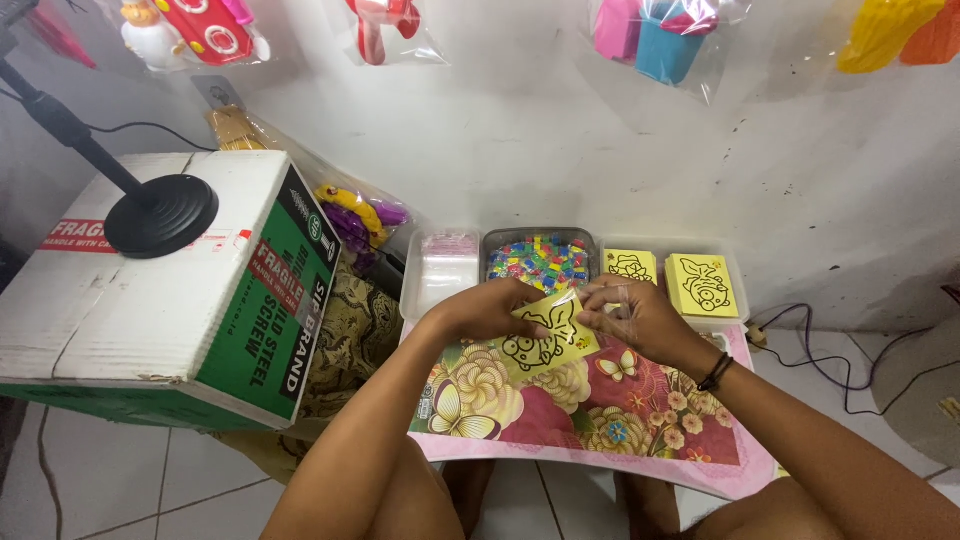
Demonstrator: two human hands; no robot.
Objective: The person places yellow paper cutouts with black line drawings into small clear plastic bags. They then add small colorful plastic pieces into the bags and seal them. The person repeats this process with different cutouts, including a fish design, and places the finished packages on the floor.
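Both of my hands meet on one yellow card (545,340) with a black cartoon drawing: my left hand (480,312) pinches its left edge, and my right hand (635,315) pinches its upper right corner together with a clear plastic sleeve (612,305). I hold the card tilted just above the flowered board (600,410) on my lap, its upper right corner pointing away from me toward the tray (570,240). Beyond my fingers, that tray holds clear bags (448,268), a bin of coloured beads (540,262) and two stacks of yellow cards (702,285). Left of me sits a cardboard box (150,300) with a black stand base (160,215) on top. Packaged toys (655,35) hang on the wall.
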